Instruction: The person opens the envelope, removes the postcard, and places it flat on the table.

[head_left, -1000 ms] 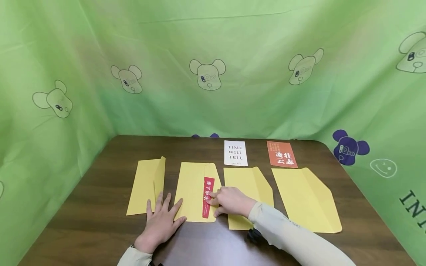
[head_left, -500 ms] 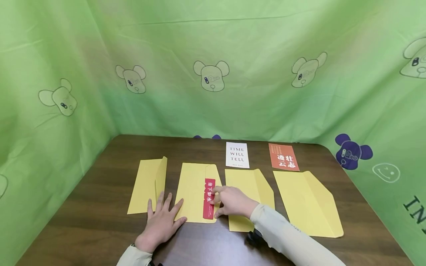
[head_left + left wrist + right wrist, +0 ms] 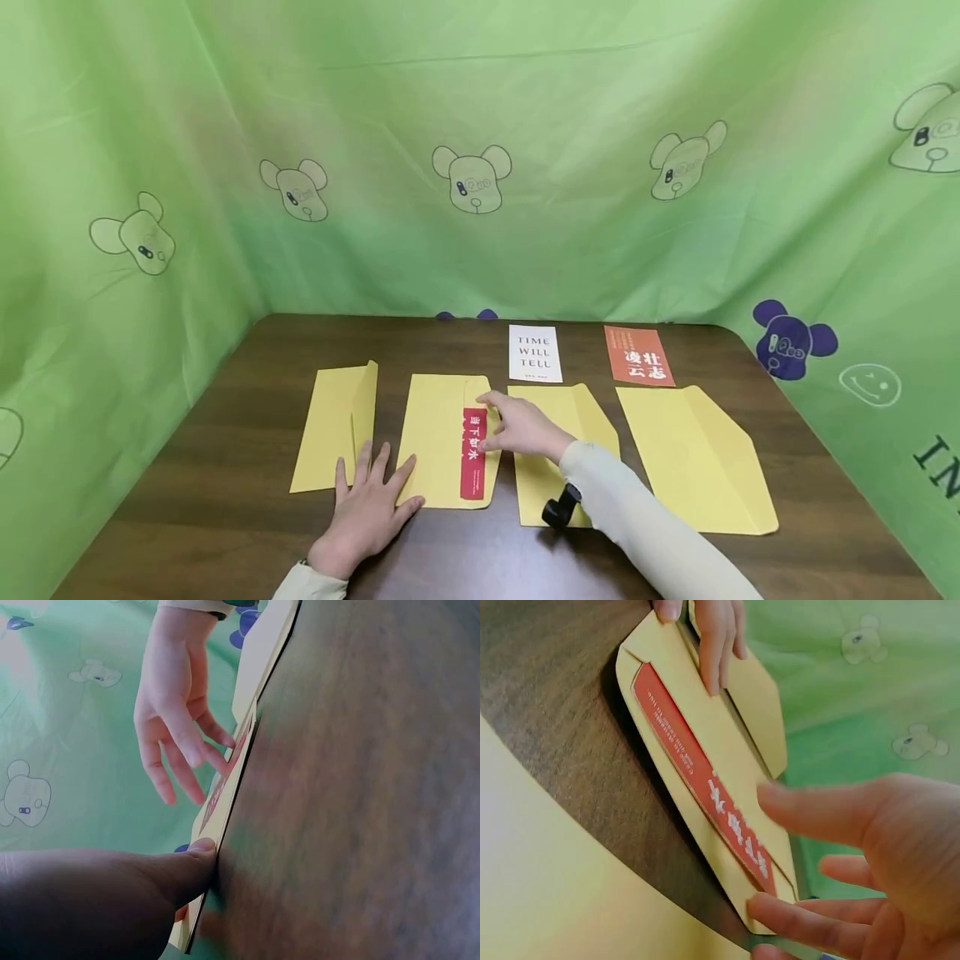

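A yellow envelope (image 3: 431,442) lies second from the left, its flap toward the right. A red card (image 3: 473,475) with white writing sits partly inside its right-hand opening, a strip of it showing. My left hand (image 3: 367,507) rests with spread fingers near the envelope's lower left corner; in the left wrist view its thumb (image 3: 187,862) presses the edge. My right hand (image 3: 525,425) hovers over the flap beside the card, fingers and thumb apart. In the right wrist view nothing is between the thumb (image 3: 817,810) and fingers of that hand.
Another yellow envelope (image 3: 326,429) with a raised flap lies to the left. Two more, a middle-right envelope (image 3: 543,492) and a far-right envelope (image 3: 690,458), lie to the right. Behind them are a white card (image 3: 535,354) and an orange-red card (image 3: 639,357). Green cloth surrounds the table (image 3: 225,517).
My right hand has come away from the card's lower part and moved toward its far end, fingers spreading. My left hand stays at the envelope's corner. The view has shifted slightly.
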Demonstrator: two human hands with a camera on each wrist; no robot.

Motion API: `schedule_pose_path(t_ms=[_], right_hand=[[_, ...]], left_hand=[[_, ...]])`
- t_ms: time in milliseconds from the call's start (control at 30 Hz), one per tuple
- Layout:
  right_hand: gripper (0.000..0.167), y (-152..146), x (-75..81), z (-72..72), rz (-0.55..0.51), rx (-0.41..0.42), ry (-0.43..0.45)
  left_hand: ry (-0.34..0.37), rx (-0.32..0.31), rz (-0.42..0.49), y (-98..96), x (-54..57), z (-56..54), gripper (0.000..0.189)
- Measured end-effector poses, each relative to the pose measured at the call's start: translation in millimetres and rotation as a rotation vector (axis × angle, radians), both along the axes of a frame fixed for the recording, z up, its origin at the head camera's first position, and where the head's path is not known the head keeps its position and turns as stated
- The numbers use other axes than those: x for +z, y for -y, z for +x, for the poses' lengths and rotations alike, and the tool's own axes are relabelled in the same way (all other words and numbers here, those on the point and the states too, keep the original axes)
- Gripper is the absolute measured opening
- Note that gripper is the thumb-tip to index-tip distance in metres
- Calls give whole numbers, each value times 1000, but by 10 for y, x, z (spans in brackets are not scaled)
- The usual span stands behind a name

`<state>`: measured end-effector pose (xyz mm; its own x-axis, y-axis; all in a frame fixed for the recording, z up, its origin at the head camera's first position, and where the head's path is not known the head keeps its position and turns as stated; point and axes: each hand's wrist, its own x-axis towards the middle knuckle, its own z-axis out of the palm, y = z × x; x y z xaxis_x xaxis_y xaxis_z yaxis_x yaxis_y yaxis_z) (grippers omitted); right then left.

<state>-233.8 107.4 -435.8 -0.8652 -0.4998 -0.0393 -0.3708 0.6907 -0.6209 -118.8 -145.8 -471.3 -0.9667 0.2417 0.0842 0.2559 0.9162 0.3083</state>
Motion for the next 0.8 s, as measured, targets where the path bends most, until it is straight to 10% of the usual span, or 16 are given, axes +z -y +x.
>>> schedule_pose_path(t_ms=[467,800], right_hand=[[62,48,-114,-133,-223,-132,64],[58,-65,-112,-136,-577,-138,410]], left_hand=[[1,5,-4,-16,-21,-19,56],[12,13,-9,-16,-32,-8,56]])
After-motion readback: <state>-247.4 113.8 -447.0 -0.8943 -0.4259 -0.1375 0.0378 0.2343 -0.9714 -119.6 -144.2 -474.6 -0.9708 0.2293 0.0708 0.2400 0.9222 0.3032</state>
